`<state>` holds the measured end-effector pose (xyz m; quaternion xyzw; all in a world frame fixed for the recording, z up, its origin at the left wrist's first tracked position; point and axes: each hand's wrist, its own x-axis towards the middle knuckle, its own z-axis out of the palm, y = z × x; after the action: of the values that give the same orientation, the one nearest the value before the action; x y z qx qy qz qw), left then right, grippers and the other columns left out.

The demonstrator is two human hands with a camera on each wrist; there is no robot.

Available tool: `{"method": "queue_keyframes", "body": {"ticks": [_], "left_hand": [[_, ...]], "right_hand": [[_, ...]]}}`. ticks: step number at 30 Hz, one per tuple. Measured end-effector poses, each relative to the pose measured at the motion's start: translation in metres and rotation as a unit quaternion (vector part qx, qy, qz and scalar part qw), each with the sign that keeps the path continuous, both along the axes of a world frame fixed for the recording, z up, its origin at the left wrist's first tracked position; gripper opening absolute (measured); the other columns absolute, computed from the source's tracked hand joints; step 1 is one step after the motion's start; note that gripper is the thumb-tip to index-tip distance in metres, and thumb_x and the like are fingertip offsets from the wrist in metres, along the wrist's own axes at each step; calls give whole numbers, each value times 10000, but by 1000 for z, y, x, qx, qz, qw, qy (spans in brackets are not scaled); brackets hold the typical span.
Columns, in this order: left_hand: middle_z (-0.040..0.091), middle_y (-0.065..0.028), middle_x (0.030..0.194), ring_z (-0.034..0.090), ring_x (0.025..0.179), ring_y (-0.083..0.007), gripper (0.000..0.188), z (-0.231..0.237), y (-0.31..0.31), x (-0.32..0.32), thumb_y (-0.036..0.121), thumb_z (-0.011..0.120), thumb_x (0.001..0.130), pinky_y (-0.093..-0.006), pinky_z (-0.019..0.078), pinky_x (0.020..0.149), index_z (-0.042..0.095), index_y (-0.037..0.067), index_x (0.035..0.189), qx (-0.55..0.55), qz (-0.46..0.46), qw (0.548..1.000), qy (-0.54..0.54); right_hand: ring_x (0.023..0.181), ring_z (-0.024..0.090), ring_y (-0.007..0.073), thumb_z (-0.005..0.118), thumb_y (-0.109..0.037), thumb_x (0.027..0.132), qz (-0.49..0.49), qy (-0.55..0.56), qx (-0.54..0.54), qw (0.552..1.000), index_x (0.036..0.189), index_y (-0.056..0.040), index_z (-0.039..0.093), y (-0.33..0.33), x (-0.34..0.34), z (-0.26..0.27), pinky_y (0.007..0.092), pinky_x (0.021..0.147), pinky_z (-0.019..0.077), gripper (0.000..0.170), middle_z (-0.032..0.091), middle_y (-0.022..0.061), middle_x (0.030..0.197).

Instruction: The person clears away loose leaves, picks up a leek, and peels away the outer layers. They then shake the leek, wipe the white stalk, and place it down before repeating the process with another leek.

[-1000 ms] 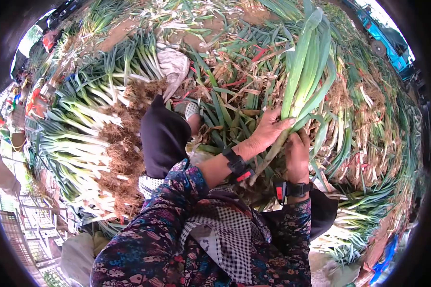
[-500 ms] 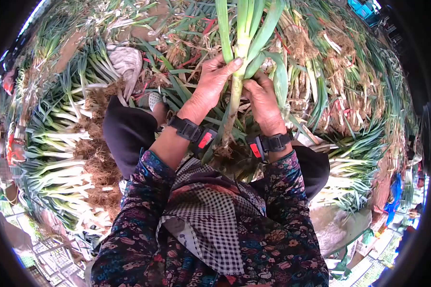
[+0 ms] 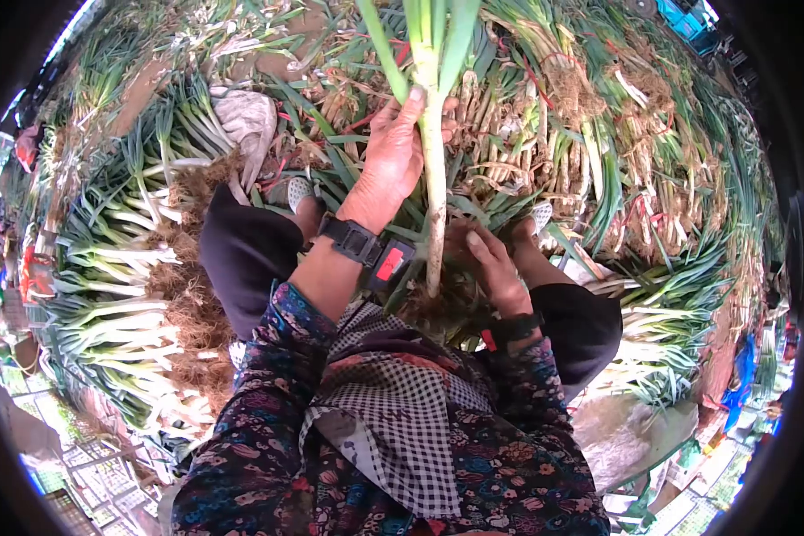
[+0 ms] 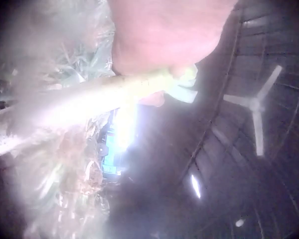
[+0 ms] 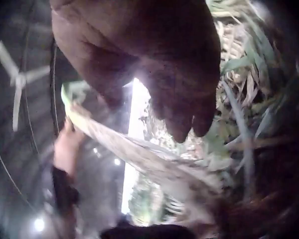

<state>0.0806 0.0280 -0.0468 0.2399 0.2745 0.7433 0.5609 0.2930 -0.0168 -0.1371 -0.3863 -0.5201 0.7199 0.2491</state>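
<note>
A single leek [image 3: 432,143] is held over the gap between the knees, its leaves [image 3: 427,45] pointed away from the body and its root end [image 3: 433,286] turned toward the lap. It is gripped by the left hand [image 3: 391,165] near the leaf fork, thumb in front. Nothing is seen to be held by the right hand [image 3: 496,272], whose thumb and fingers are parted beside the lower stem [image 3: 436,214]; whether the stem is touched cannot be told. The upper grip is best kept firm but light, so that the stem is steadied without being bent. Movement is bounded by the left knee [image 3: 246,246] and right knee [image 3: 585,326]; the row of leeks [image 3: 125,308] laid by the left knee is best not brushed. More room seems to be offered above the heap [image 3: 581,170] ahead.
</note>
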Motion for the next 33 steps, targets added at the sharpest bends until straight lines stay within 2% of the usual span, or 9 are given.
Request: {"method": "queue_keyframes", "body": {"ticks": [4,6,9,16,18,26,28,29,33], "left_hand": [[619,-138,1060,629,893,-223,265,4,1,13,66,561,924,-337,548,775,514,3,1177,54,-32,993,-104],[620,-112,1063,627,910,-192,304,8,-2,26,-29,595,871,-323,541,812,520,18,1162,74,19,996,-44],[632,-79,1047,623,908,-150,324,0,-5,28,-80,633,817,-301,532,817,546,37,1105,76,77,994,2],[650,-22,975,624,826,-102,331,9,-12,25,-51,698,780,-247,525,723,561,77,1053,105,63,991,47],[658,-14,941,617,791,-75,321,6,-12,22,-35,712,779,-212,495,633,575,75,1048,97,97,983,124],[651,-38,904,606,771,-110,138,12,-18,34,-37,699,788,-238,477,656,620,37,874,119,190,961,161],[633,-61,953,598,873,-132,96,7,-19,33,-53,653,826,-270,485,784,605,-8,896,159,316,806,475],[628,-60,921,586,819,-132,74,3,-19,35,-28,647,843,-256,469,761,593,-15,891,159,315,788,505],[604,-21,878,572,750,-127,46,-15,-19,37,-4,615,875,-262,482,726,596,35,890,128,215,894,371]], "right_hand": [[699,515,46,585,-96,918,64,43,-56,995,1133,-32,550,-28,2,22,201,621,442,227,573,-26,823],[579,483,33,566,-109,931,24,60,83,994,1055,-42,546,-34,-1,24,199,494,400,142,553,-34,757],[534,459,24,555,-114,938,31,28,-25,999,1049,-38,549,-42,6,55,193,450,368,135,537,-30,726],[559,454,24,556,-106,934,8,52,17,998,1043,-16,531,-55,8,56,190,476,365,144,519,-34,691],[564,480,53,568,-87,921,-35,-30,217,975,949,-8,506,-52,6,50,236,477,381,104,513,4,666],[511,491,241,620,-65,863,-140,-238,377,884,905,9,489,-45,8,38,353,501,418,156,512,172,620],[500,482,263,630,-71,855,-178,-251,371,876,897,13,485,-41,7,39,359,497,415,172,518,185,617],[501,492,251,634,-78,855,-172,-235,348,891,893,16,486,-40,6,41,365,495,415,179,516,180,615],[462,467,133,621,-111,883,-149,-162,270,937,908,10,509,-34,-1,52,305,430,387,166,516,74,606]]}}
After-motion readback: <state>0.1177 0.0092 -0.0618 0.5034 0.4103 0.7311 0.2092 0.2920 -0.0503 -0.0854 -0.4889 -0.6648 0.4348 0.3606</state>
